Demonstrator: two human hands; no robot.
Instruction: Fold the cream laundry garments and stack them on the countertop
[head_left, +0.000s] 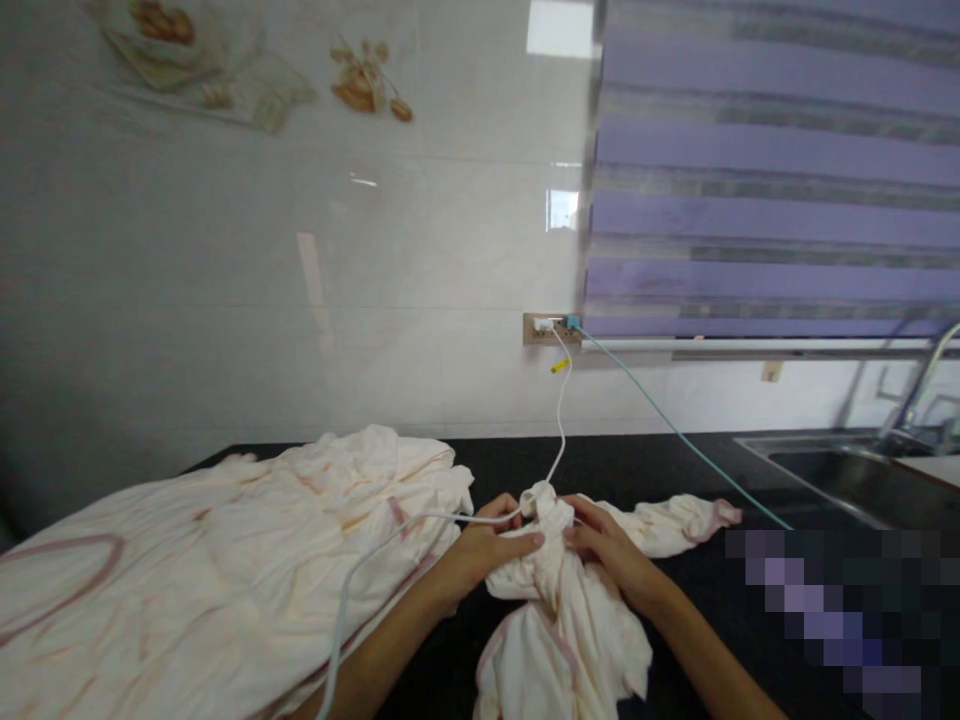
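On the black stone surface (637, 470) lie two cream, pink-trimmed cloth garments. Left hand (491, 545) and right hand (604, 545) close their fingers on the smaller bunched cream garment (562, 610); the larger cream garment (225, 560) lies beside, under one white cable (559, 420).

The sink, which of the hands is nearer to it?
Right. The right hand grips the small bunched garment on the side towards the sink; the left hand holds the garment's other side, farther away.

Glossy tiled wall (225, 280) — purple blind (772, 170)
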